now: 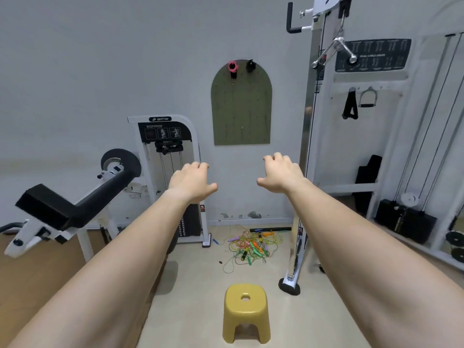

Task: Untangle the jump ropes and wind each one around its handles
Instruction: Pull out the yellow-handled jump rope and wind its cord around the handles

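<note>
on the pale floor (pixel 195 292) by the far wall, between a white weight-stack machine (pixel 167 172) and the upright post of a cable machine (pixel 307 151), lies a tangled heap of jump ropes (pixel 251 247) in green, orange, pink and purple, handles mixed in with the loops. a yellow plastic stool (pixel 246 313) stands nearer the camera, well apart from the heap. both bare arms reach forward at chest height, high above the ropes. the left hand (pixel 191 183) and the right hand (pixel 282 175) are palm-down, fingers loosely curled and spread, holding nothing. a green arched pegboard (pixel 241 106) hangs on the wall beyond the hands.
</note>
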